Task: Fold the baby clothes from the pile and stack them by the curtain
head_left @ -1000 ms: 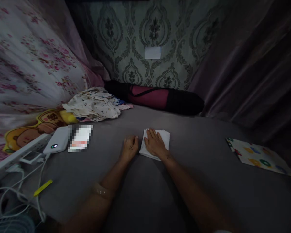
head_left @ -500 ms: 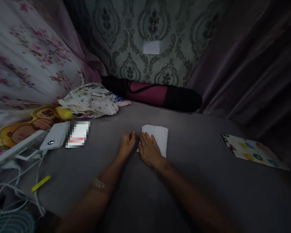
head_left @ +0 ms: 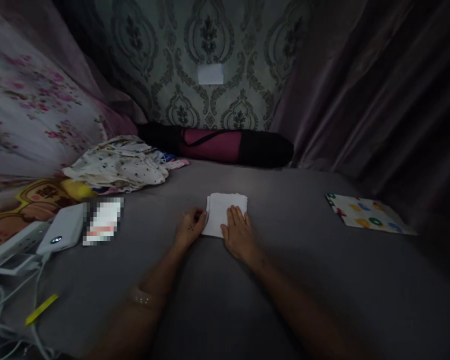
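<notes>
A small white folded cloth lies flat on the grey bed sheet in front of me, its layers showing along the left edge. My right hand rests palm down on its right part, fingers stretched out and slightly spread. At the cloth's left edge is my left hand, its fingers curled in and its thumb side against the edge. Whether a bit of cloth is pinched there is hidden.
To the left lie a pixelated phone-like item, a white power bank, a power strip with cables and a yellow strip. Crumpled spotted fabric and a black-and-maroon long bag lie behind. A patterned flat item is at right.
My right hand has slid from the cloth's left part to its right part. My left hand has come to the cloth's left edge. The view has turned slightly right.
</notes>
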A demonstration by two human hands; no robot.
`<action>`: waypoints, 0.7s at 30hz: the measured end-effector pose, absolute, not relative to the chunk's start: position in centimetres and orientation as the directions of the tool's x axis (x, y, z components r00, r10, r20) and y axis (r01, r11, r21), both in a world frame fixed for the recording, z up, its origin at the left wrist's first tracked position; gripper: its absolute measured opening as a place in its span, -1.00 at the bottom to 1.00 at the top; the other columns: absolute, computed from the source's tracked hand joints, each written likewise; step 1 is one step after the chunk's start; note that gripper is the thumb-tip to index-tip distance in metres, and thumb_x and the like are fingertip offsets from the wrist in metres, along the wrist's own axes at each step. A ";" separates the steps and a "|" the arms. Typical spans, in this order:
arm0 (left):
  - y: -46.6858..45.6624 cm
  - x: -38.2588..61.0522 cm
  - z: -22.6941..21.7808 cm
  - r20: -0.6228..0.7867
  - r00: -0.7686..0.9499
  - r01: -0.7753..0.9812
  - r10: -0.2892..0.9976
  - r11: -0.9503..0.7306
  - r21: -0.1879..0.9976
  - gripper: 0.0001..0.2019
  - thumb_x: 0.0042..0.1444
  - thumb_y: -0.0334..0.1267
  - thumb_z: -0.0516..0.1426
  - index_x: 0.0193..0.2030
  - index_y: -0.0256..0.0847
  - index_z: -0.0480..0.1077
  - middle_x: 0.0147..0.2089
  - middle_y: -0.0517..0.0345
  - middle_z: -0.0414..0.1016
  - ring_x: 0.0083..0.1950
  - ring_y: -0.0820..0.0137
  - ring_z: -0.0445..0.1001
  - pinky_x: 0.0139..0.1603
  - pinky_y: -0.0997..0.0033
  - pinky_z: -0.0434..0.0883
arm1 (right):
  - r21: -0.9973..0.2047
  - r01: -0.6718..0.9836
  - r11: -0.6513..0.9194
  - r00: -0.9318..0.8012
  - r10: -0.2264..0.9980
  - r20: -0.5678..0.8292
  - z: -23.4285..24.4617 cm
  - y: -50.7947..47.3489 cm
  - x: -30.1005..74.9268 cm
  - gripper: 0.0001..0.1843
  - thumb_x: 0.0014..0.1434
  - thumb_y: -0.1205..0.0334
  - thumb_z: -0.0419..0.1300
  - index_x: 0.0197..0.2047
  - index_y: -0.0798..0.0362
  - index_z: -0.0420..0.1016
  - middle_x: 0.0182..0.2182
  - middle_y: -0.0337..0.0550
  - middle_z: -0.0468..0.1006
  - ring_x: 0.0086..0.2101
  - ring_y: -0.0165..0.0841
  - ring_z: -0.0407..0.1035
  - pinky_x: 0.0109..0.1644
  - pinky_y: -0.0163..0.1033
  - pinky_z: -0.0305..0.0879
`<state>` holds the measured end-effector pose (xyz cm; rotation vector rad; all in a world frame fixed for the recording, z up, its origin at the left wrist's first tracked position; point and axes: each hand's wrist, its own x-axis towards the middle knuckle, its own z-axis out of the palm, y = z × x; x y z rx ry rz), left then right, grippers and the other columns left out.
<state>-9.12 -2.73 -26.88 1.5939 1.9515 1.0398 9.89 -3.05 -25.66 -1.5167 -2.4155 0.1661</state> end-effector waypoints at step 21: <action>0.2 -6.1 -21.0 -0.400 -0.211 0.440 0.892 0.452 0.776 -0.68 -0.26 -0.06 0.35 -0.55 -0.28 0.42 -0.62 0.14 0.42 -0.54 0.36 0.40 -0.61 0.46 0.20 | -0.648 0.745 0.158 0.023 0.965 0.261 -25.3 0.0 13.6 -0.44 0.16 0.37 -0.09 0.22 0.20 0.29 0.12 0.08 0.42 0.13 -0.22 0.25 0.22 -0.18 0.09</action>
